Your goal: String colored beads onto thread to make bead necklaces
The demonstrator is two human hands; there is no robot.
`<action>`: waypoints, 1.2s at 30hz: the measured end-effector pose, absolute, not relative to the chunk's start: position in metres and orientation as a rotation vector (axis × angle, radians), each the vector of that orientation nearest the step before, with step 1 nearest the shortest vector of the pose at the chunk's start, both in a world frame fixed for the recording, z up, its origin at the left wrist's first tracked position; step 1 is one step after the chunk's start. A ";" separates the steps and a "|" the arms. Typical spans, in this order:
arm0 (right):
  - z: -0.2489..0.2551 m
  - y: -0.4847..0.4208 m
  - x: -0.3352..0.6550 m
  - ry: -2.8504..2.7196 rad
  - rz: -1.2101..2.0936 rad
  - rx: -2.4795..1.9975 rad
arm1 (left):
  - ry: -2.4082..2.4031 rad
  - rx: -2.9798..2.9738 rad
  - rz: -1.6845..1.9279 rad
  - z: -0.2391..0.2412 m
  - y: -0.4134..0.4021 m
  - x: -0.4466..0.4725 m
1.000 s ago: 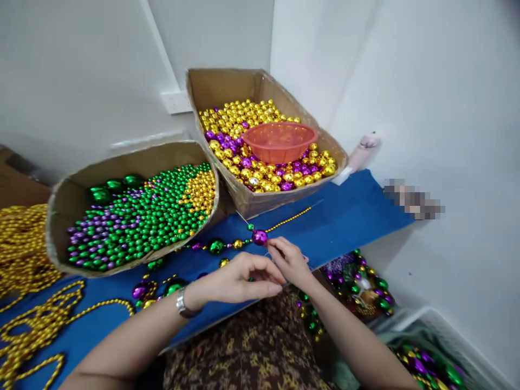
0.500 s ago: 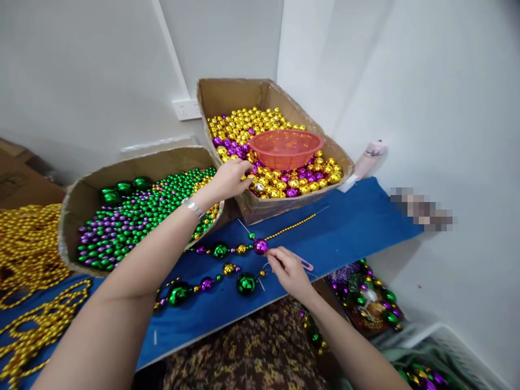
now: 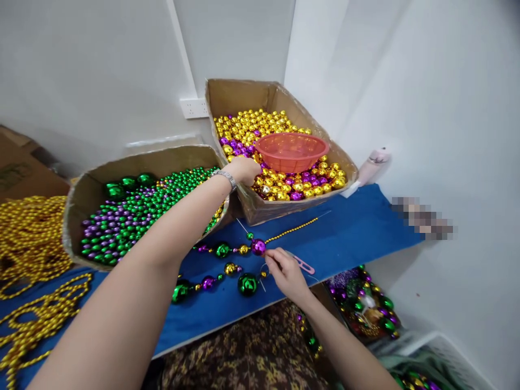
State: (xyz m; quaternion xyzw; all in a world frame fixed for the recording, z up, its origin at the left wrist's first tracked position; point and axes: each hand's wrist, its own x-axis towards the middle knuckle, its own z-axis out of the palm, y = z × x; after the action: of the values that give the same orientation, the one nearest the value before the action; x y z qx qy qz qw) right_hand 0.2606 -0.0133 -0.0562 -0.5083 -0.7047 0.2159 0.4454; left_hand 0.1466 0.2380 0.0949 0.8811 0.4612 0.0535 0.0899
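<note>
My left hand (image 3: 245, 169) reaches into the right cardboard box (image 3: 284, 208), its fingers curled down among the gold and purple beads (image 3: 292, 181); what it grips is hidden. My right hand (image 3: 284, 271) rests on the blue table cover (image 3: 349, 227), fingers pinched on the string just right of a large purple bead (image 3: 258, 247). That bead belongs to a strand (image 3: 227, 250) of green, gold and purple beads that loops back through a large green bead (image 3: 247, 284). A thin gold bead string (image 3: 292, 230) runs up and right from the purple bead. Pink scissors (image 3: 303, 264) lie beside my right hand.
An orange plastic bowl (image 3: 291, 151) sits on the beads in the right box. A left cardboard box (image 3: 146, 162) holds green, purple and gold beads. Gold bead strands (image 3: 32, 254) pile at the left. Finished necklaces (image 3: 365, 303) lie below the table's right edge. White walls stand close behind.
My left hand left the strand, crossed up to the right box and sank its fingers into the gold beads. My right hand stayed pinched by the purple bead. The view shifted slightly.
</note>
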 end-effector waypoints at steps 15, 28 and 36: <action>-0.049 -0.020 0.238 -1.782 0.499 -1.181 | 0.764 0.752 1.224 0.026 0.082 0.033; -0.055 -0.025 0.225 -1.914 0.456 -1.098 | 0.754 0.543 1.384 0.008 0.054 0.027; -0.056 -0.027 0.224 -1.932 0.436 -1.097 | 0.796 0.615 1.453 0.003 0.051 0.027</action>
State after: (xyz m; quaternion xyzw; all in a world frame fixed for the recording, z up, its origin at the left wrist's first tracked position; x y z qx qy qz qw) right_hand 0.2243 -0.0268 -0.0562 -0.4388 -0.7724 0.1745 0.4248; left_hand 0.0274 0.0511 0.0026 0.2690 0.3481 0.6356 0.6344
